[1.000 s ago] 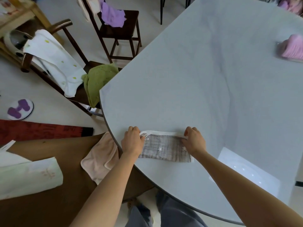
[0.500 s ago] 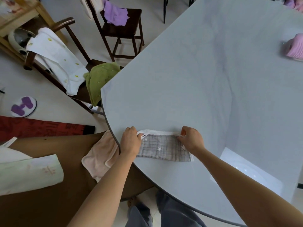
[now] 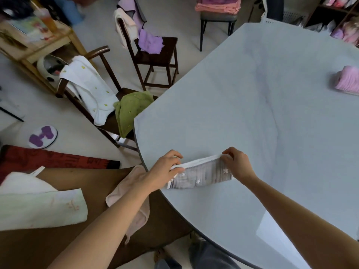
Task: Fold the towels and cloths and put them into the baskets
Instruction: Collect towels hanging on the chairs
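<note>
A small grey checked cloth [image 3: 202, 174] with white stars and a white edge lies folded into a strip near the front left edge of the pale grey round table [image 3: 252, 105]. My left hand [image 3: 165, 168] pinches its left end at the white edge. My right hand [image 3: 238, 165] pinches its top right corner. The far edge of the cloth is lifted off the table between the two hands. No basket is in view.
A pink folded towel [image 3: 347, 80] lies at the table's far right. A peach cloth [image 3: 132, 197] and a pale green towel [image 3: 38, 208] rest on the brown surface at left. Chairs behind carry white [image 3: 87, 88], green [image 3: 132, 109] and purple [image 3: 150, 42] cloths.
Both hands have gone from pressing the cloth flat to pinching its far edge and lifting it. The view has tilted up, showing more of the room.
</note>
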### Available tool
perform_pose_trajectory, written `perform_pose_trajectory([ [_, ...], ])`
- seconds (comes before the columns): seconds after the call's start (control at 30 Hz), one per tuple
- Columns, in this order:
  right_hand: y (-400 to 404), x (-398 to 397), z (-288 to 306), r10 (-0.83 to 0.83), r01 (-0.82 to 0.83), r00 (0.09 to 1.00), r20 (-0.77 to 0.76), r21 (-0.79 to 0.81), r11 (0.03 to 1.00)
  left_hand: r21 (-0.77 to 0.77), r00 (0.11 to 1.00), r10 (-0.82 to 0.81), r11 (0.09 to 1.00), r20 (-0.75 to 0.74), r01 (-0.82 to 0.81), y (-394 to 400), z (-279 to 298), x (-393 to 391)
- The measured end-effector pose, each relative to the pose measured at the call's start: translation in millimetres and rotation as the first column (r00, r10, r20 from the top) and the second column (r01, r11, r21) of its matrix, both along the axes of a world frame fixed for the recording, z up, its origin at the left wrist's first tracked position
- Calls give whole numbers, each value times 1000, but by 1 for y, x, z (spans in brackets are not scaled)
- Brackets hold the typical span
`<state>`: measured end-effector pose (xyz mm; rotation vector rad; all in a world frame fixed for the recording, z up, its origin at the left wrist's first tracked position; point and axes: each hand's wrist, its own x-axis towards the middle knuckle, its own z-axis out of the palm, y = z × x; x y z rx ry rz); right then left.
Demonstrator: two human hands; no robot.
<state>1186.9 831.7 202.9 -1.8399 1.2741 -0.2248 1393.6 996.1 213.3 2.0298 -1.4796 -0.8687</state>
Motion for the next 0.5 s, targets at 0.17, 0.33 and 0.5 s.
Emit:
perform_pose_trajectory([
  [0.17,8,31,20,36,-36,999,-11,-24,999,194,960,-278,942,-6,274,12,54,-4],
  [0.33,29,57,41,122,-119,991,45,-76,990,372,919,-384,843,-91,389,31,68,-1],
  [0.5,44,67,54,243,-243,970,-12,-108,964,438,948,-256,842,-188,314,59,80,15],
])
